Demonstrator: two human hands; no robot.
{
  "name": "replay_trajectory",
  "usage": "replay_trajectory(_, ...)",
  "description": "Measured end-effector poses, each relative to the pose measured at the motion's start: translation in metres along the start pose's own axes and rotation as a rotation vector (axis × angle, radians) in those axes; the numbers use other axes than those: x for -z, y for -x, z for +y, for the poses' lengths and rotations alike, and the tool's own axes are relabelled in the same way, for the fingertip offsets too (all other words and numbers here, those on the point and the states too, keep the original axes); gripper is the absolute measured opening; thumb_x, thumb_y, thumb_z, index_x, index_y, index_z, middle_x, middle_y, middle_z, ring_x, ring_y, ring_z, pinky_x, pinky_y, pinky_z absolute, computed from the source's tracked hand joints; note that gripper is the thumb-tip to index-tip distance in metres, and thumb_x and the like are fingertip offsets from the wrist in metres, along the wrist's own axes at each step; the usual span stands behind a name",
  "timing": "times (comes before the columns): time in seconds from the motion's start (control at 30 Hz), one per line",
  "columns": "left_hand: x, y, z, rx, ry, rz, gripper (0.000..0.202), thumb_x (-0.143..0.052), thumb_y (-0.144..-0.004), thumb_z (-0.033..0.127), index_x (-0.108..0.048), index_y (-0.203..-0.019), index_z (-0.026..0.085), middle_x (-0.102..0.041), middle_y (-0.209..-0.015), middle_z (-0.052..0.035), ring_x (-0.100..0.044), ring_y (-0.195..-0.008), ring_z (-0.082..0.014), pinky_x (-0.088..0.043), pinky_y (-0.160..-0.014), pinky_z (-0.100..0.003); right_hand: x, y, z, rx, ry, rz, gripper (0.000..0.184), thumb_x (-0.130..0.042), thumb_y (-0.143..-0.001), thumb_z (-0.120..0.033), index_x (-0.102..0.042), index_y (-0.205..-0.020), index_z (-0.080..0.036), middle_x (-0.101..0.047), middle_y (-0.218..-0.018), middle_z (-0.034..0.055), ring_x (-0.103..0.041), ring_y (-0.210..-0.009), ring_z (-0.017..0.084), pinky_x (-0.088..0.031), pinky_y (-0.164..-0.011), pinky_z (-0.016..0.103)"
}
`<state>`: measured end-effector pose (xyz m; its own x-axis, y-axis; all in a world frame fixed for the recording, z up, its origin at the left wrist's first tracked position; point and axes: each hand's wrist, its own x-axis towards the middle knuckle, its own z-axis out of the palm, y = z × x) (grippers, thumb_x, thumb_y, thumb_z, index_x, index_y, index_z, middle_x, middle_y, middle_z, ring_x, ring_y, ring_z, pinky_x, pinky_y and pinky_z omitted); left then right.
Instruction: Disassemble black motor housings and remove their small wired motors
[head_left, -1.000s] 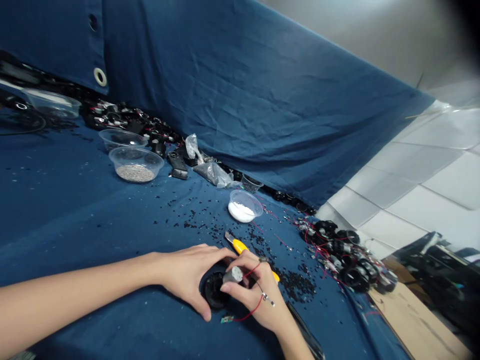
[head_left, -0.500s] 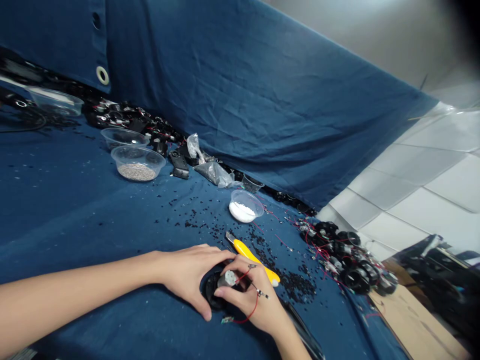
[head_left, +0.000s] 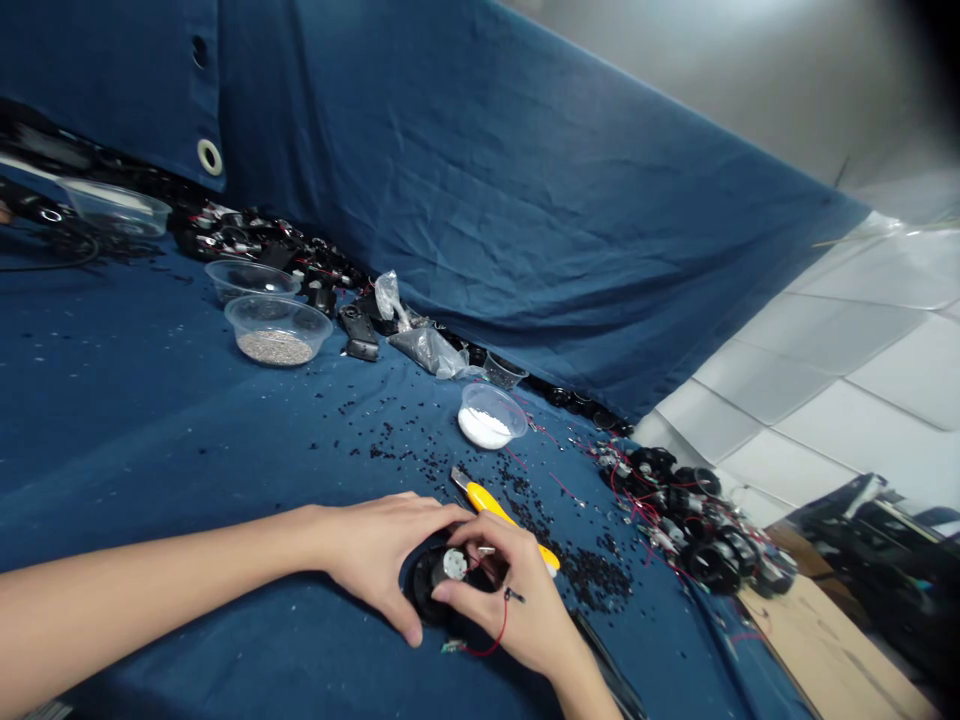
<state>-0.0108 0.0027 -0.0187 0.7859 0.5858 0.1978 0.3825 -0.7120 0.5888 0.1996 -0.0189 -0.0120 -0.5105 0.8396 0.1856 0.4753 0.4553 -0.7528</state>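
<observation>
At the lower middle, my left hand (head_left: pixel 379 548) curves its thumb and fingers round the side of a black round housing (head_left: pixel 421 592) on the blue cloth. My right hand (head_left: pixel 521 590) pinches a small silver motor (head_left: pixel 454 565) between thumb and fingers, at the housing's opening. My fingers hide part of the housing, so how deep the motor sits cannot be seen. A red wire (head_left: pixel 501 632) runs from under my right hand to a small green circuit board (head_left: pixel 454 647) on the cloth. Just behind my right hand lies a yellow utility knife (head_left: pixel 487 500).
Black pellets (head_left: pixel 596 575) are scattered over the cloth beyond the knife. A clear bowl of white material (head_left: pixel 487 425) stands behind them, another bowl with grey granules (head_left: pixel 276 345) farther left. Wired motor assemblies (head_left: pixel 697 520) are heaped at right. A plastic bag (head_left: pixel 427 348) lies near the hanging curtain.
My right hand has tilted slightly, and the motor has shifted a little left in the housing. The wire ends by my right fingers have changed position. My left hand stays round the housing.
</observation>
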Motion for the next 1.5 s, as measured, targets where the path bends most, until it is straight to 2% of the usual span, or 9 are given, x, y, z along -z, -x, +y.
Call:
replay_trajectory(0.57, -0.004, -0.004, -0.007, 0.021, 0.030, 0.000, 0.068, -0.086, -0.056, 0.049, -0.059, -0.111, 0.020, -0.063, -0.112, -0.0066, -0.057, -0.106, -0.0286, -0.044, -0.096, -0.039, 0.000, 0.003, -0.007, -0.040, 0.014, -0.062, 0.018, -0.076, -0.075, -0.028, -0.063, -0.082, -0.017, -0.057, -0.070, -0.0019, -0.047, -0.063, 0.011, -0.034, -0.058, 0.023)
replay_trajectory(0.67, -0.003, -0.002, -0.004, 0.016, 0.096, 0.042, 0.088, -0.086, -0.055, 0.052, -0.048, -0.129, 0.023, -0.059, -0.123, -0.0085, -0.056, -0.113, -0.0298, -0.044, -0.100, -0.043, 0.001, 0.000, 0.001, -0.070, -0.195, 0.032, 0.023, -0.076, -0.075, -0.032, -0.064, -0.087, -0.016, -0.055, -0.069, -0.0023, -0.047, -0.062, 0.010, -0.036, -0.057, 0.022)
replay_trajectory(0.73, -0.003, 0.000, 0.000, -0.012, 0.169, 0.178, 0.112, -0.085, -0.056, 0.056, -0.025, -0.146, 0.025, -0.051, -0.135, -0.0123, -0.053, -0.121, -0.0304, -0.041, -0.105, -0.046, 0.004, -0.003, 0.005, -0.103, -0.432, 0.143, 0.031, -0.075, -0.075, -0.041, -0.060, -0.088, -0.017, -0.054, -0.067, -0.0027, -0.048, -0.056, 0.009, -0.037, -0.054, 0.021)
replay_trajectory(0.83, -0.004, -0.002, 0.011, -0.115, 0.152, 0.438, 0.120, -0.081, -0.061, 0.063, -0.009, -0.150, 0.028, -0.042, -0.143, -0.0159, -0.048, -0.128, -0.0320, -0.037, -0.108, -0.051, 0.004, -0.005, 0.007, -0.181, -0.833, 0.250, 0.043, -0.076, -0.072, -0.050, -0.056, -0.091, -0.018, -0.055, -0.064, -0.0033, -0.046, -0.047, 0.007, -0.037, -0.047, 0.019)
replay_trajectory(0.97, -0.004, -0.015, 0.036, -0.402, 0.028, 0.573, 0.093, -0.080, -0.069, 0.053, -0.030, -0.143, 0.028, -0.055, -0.131, -0.0131, -0.055, -0.121, -0.0297, -0.044, -0.104, -0.044, -0.005, -0.001, 0.001, -0.267, -1.160, 0.090, 0.051, -0.082, -0.061, -0.054, -0.059, -0.092, -0.020, -0.058, -0.069, -0.0011, -0.047, -0.048, 0.007, -0.038, -0.046, 0.019)
replay_trajectory(1.07, 0.000, -0.026, 0.059, -0.516, 0.109, 0.587, 0.076, -0.079, -0.074, 0.038, -0.038, -0.137, 0.026, -0.067, -0.112, -0.0089, -0.067, -0.100, -0.0226, -0.054, -0.091, -0.032, -0.007, 0.005, -0.006, -0.310, -1.251, 0.022, 0.053, -0.087, -0.054, -0.051, -0.060, -0.089, -0.022, -0.059, -0.076, 0.0002, -0.054, -0.059, 0.011, -0.045, -0.054, 0.022)
replay_trajectory(1.23, 0.012, -0.030, 0.094, -0.497, 0.242, 0.584, 0.060, -0.077, -0.073, 0.026, -0.048, -0.125, 0.022, -0.069, -0.099, -0.0059, -0.070, -0.087, -0.0192, -0.057, -0.082, -0.027, 0.010, 0.008, -0.010, -0.246, -1.111, -0.041, 0.048, -0.092, -0.040, -0.032, -0.062, -0.075, -0.019, -0.058, -0.068, -0.0010, -0.055, -0.061, 0.012, -0.047, -0.059, 0.023)
replay_trajectory(1.4, 0.027, -0.022, 0.115, -0.488, 0.233, 0.487, 0.050, -0.081, -0.064, 0.020, -0.055, -0.107, 0.017, -0.068, -0.087, -0.0037, -0.067, -0.080, -0.0166, -0.054, -0.081, -0.025, 0.020, -0.002, -0.006, -0.257, -1.176, 0.022, 0.019, -0.078, -0.059, -0.022, -0.064, -0.070, -0.015, -0.060, -0.063, -0.0004, -0.053, -0.056, 0.009, -0.041, -0.053, 0.018)
replay_trajectory(1.5, 0.028, -0.020, 0.117, -0.444, 0.169, 0.463, 0.047, -0.079, -0.065, 0.018, -0.056, -0.106, 0.017, -0.069, -0.090, -0.0044, -0.067, -0.081, -0.0169, -0.053, -0.082, -0.025, 0.024, -0.004, -0.004, -0.213, -1.297, 0.092, 0.017, -0.068, -0.069, -0.027, -0.070, -0.081, -0.015, -0.066, -0.069, 0.0016, -0.055, -0.059, 0.010, -0.043, -0.057, 0.019)
